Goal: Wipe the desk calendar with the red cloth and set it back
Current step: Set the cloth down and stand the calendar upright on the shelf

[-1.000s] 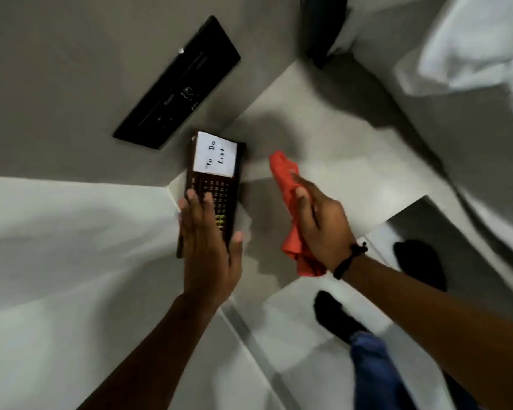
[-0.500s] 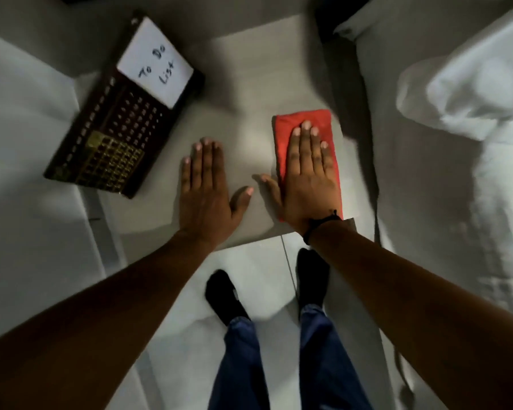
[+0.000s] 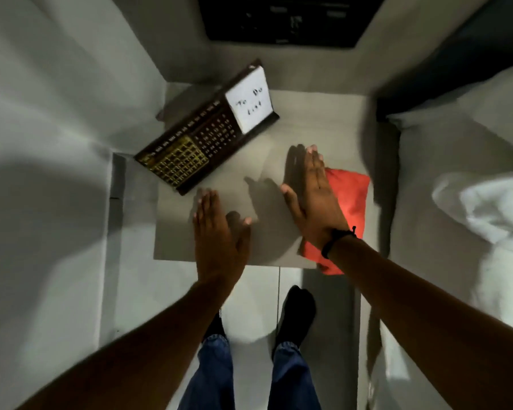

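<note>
Standing on the small table (image 3: 323,119) near its back-left corner, the desk calendar (image 3: 211,128) looks set back, the red cloth (image 3: 348,199) lies down, and left hand (image 3: 219,232) and right hand (image 3: 319,202) hover flat, holding nothing.

Desk calendar (image 3: 203,134) stands at the nightstand's (image 3: 323,128) far left corner; both hands flat, empty, right hand (image 3: 316,196) partly over red cloth (image 3: 348,199)

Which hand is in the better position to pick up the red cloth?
Right, probably. The right hand is open and partly over the red cloth, while the left hand is open near the table's front edge, closer to the desk calendar.
</note>
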